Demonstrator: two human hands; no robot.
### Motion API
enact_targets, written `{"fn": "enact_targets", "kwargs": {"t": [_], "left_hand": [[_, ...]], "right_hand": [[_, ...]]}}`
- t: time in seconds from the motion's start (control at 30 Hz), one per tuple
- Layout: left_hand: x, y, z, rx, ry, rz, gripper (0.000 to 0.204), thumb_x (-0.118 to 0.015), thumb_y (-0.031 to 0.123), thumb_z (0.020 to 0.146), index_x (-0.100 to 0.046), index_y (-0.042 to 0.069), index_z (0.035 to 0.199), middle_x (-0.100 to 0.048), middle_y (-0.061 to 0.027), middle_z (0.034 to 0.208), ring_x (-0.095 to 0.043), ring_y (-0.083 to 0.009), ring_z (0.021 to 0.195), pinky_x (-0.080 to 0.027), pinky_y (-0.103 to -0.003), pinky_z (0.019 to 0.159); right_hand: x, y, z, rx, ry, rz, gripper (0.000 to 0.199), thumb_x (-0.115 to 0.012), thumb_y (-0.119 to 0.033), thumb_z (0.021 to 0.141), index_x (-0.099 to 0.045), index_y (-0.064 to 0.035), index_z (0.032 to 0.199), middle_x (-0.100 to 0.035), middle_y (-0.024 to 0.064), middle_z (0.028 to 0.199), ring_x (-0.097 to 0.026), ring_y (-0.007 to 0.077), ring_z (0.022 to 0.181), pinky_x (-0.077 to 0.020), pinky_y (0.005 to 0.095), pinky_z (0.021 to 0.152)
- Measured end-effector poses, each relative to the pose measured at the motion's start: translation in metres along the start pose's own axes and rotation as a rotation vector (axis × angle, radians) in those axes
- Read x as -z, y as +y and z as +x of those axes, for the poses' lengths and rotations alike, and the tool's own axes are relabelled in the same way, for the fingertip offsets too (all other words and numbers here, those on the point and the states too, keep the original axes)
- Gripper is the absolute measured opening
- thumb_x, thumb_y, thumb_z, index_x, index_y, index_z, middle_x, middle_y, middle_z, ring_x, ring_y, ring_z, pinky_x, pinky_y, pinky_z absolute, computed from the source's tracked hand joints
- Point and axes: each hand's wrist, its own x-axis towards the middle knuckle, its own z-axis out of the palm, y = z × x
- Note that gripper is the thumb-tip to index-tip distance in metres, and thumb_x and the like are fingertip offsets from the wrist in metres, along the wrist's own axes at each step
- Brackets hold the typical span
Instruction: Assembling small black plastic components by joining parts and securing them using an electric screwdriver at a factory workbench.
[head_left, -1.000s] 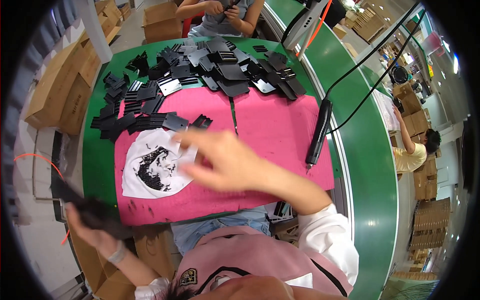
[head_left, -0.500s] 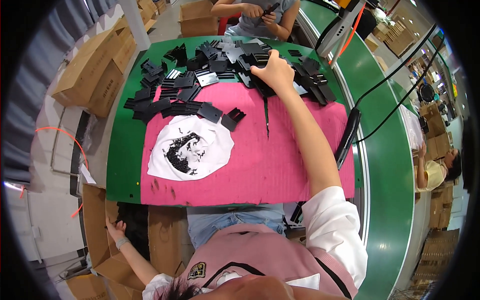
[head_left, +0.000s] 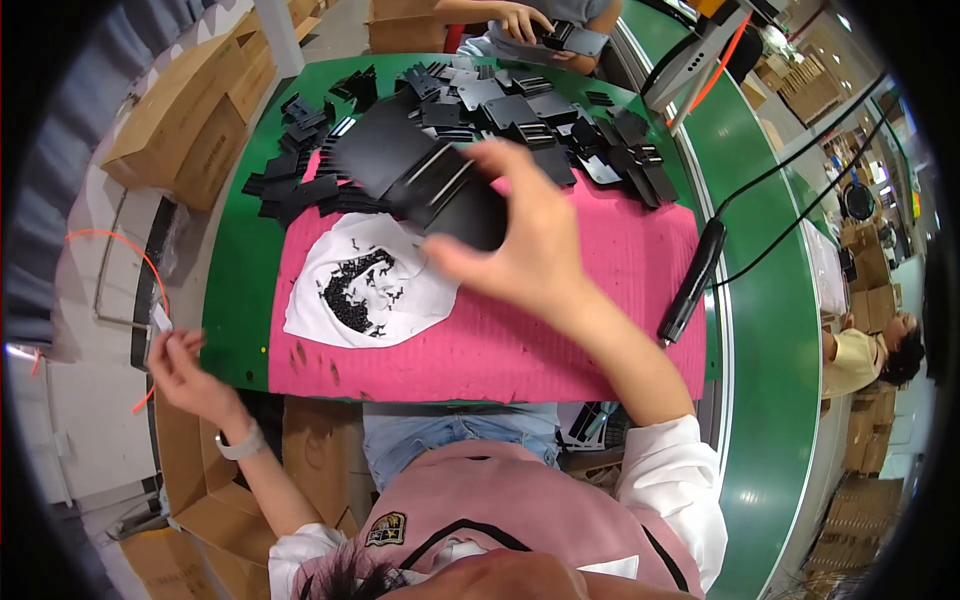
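Observation:
My right hand (head_left: 520, 230) grips a black plastic piece (head_left: 385, 160), flat with a slotted section, blurred by motion. Whether it is one piece or two together I cannot tell. It hangs over the pink mat, just beyond a white cloth (head_left: 310, 300) with many small black screws (head_left: 345, 300) on it. My left hand (head_left: 190, 375) is raised beside the table's left edge, above an open carton, with fingers apart and nothing seen in it. A heap of similar black pieces (head_left: 510, 110) covers the far side of the table.
The pink mat (head_left: 520, 350) lies on a green table (head_left: 235, 300). A black electric screwdriver (head_left: 692, 285) on a cable is at the mat's right edge. The open carton (head_left: 190, 440) stands at lower left. Across the table a person's hands (head_left: 530, 20) hold a black piece.
My right hand has come back from the far heap toward me, bringing the black plastic piece. My left hand has risen out of the carton. The screwdriver has shifted slightly.

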Motion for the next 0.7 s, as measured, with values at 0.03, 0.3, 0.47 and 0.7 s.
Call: {"fn": "enact_targets", "kwargs": {"t": [0.03,0.3,0.47,0.7], "left_hand": [[-0.035,0.044,-0.017,0.021,-0.247,-0.092,0.036,-0.047,0.023,0.097,-0.045,-0.005,0.12,-0.058,-0.0171,0.106,-0.061,-0.0212,0.088,-0.052,-0.028,0.071],[-0.118,0.097,-0.072,0.324,-0.609,-0.589,0.046,-0.052,0.017,0.094,-0.037,-0.002,0.133,-0.05,-0.0094,0.125,-0.05,-0.0166,0.111,-0.037,-0.03,0.097],[-0.116,0.092,-0.06,0.467,-0.771,-0.615,0.035,-0.056,0.015,0.092,-0.051,-0.002,0.121,-0.059,-0.0069,0.112,-0.055,-0.0134,0.101,-0.039,-0.027,0.091],[-0.121,0.083,-0.057,0.583,-0.79,-0.63,0.034,-0.056,0.017,0.093,-0.052,-0.003,0.12,-0.061,-0.0068,0.111,-0.055,-0.0126,0.102,-0.041,-0.026,0.089]], "right_hand": [[-0.003,-0.014,-0.005,0.083,-0.018,0.018,0.065,-0.078,-0.027,0.057,-0.051,-0.0034,0.111,-0.06,0.0141,0.096,-0.06,0.0295,0.085,-0.0515,0.0387,0.069],[-0.039,-0.026,-0.015,0.114,-0.242,0.295,0.045,-0.07,-0.025,0.074,-0.054,-0.0037,0.11,-0.062,0.016,0.098,-0.064,0.0321,0.082,-0.0518,0.0376,0.068],[-0.064,0.046,0.008,0.2,-0.315,-0.142,0.045,-0.068,-0.007,0.072,-0.055,-0.0065,0.115,-0.062,0.0117,0.097,-0.059,0.0305,0.093,-0.0504,0.0391,0.077],[-0.065,0.061,0.022,0.147,-0.586,-0.336,0.028,-0.072,-0.006,0.065,-0.066,-0.0053,0.093,-0.063,0.0094,0.093,-0.06,0.0285,0.086,-0.0513,0.0368,0.073]]}}
